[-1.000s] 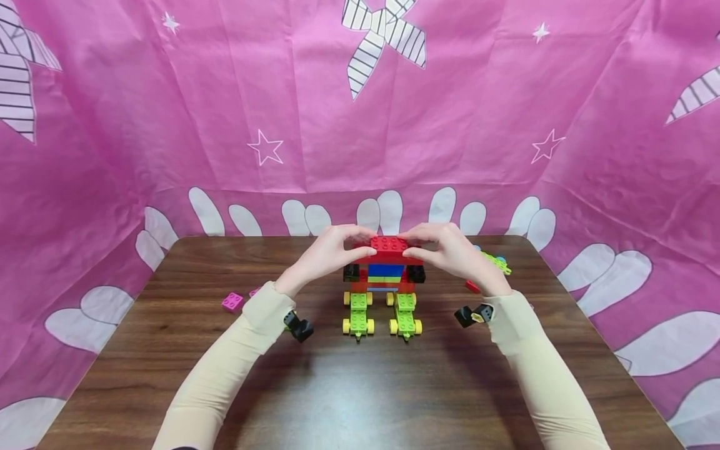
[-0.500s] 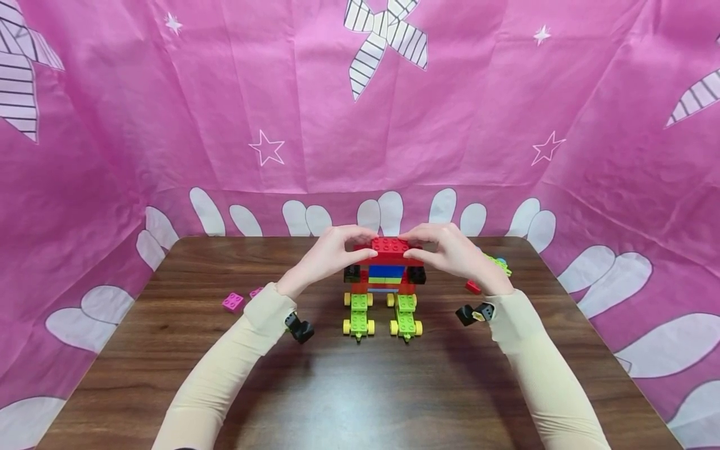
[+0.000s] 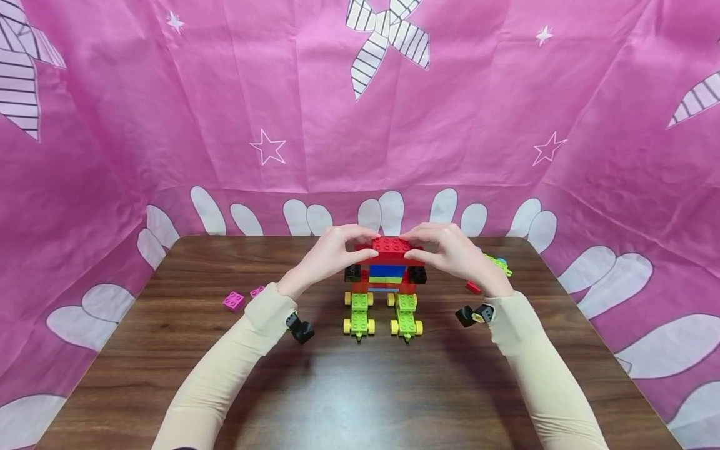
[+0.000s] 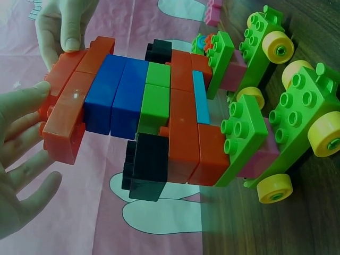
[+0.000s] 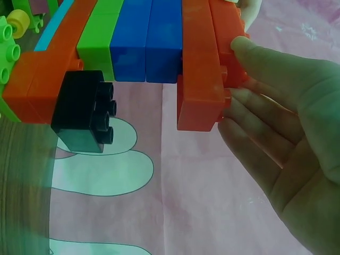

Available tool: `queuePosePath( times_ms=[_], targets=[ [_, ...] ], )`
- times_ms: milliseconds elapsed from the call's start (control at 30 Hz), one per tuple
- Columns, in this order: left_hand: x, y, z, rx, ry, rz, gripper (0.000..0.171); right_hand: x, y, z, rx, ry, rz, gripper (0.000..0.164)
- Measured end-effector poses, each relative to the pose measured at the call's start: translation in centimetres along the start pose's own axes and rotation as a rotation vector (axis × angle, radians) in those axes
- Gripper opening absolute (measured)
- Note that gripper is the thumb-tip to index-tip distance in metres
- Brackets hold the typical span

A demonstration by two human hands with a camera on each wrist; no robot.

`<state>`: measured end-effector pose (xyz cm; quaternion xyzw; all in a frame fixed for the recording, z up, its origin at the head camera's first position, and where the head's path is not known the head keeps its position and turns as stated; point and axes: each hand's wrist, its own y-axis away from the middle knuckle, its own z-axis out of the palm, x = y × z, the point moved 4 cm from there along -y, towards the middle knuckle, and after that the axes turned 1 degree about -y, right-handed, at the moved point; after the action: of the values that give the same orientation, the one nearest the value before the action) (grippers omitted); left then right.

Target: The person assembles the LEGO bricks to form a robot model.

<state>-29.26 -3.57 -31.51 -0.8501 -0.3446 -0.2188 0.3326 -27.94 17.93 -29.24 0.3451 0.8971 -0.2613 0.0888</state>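
A toy block figure (image 3: 387, 271) stands upright on two green wheeled bases (image 3: 359, 320) with yellow wheels. A red brick (image 3: 390, 245) tops it, above a longer red layer and two blue bricks (image 4: 118, 95). Black bricks (image 5: 79, 109) jut from both sides lower down. My left hand (image 3: 337, 251) holds the top red brick by its left end, thumb in front and fingers behind. At the right end my right hand (image 3: 447, 251) pinches the same brick, its thumb pressed to the front in the right wrist view. The fingers' far contact is partly hidden.
Pink bricks (image 3: 234, 301) lie on the wooden table (image 3: 337, 387) to the left. Behind my right wrist are a small red brick (image 3: 473, 287) and a green piece (image 3: 499, 265) with blue parts. A pink patterned cloth (image 3: 315, 125) hangs behind the table.
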Motion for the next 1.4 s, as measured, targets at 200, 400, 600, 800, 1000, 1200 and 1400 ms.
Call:
queuePosePath(
  times_ms=[200,400,600,800,1000,1200,1400],
  targets=[
    [-0.4,0.1,0.2,-0.009,0.033,-0.033,0.033,0.4,-0.1,0.0,-0.010,-0.029,0.034,0.034],
    [-0.5,0.1,0.2,-0.027,0.045,-0.056,0.037,0.4,-0.1,0.0,-0.033,-0.032,0.049,0.036],
    [-0.6,0.2,0.1,-0.035,0.041,-0.051,0.037,0.7,0.2,0.1,-0.053,-0.045,0.064,0.039],
    [-0.7,0.4,0.0,-0.015,0.034,-0.053,0.035,0.9,0.3,0.2,-0.064,-0.058,0.068,0.041],
    [-0.8,0.5,-0.1,-0.018,0.035,-0.057,0.036,0.9,0.4,0.3,-0.062,-0.051,0.063,0.041],
    [-1.3,0.9,-0.8,-0.021,0.040,-0.079,0.037,0.9,0.4,0.3,-0.063,-0.056,0.066,0.041],
    [-1.8,1.6,-1.7,-0.003,0.019,-0.092,0.037,0.9,0.4,0.3,-0.075,-0.045,0.081,0.041]
  ],
)
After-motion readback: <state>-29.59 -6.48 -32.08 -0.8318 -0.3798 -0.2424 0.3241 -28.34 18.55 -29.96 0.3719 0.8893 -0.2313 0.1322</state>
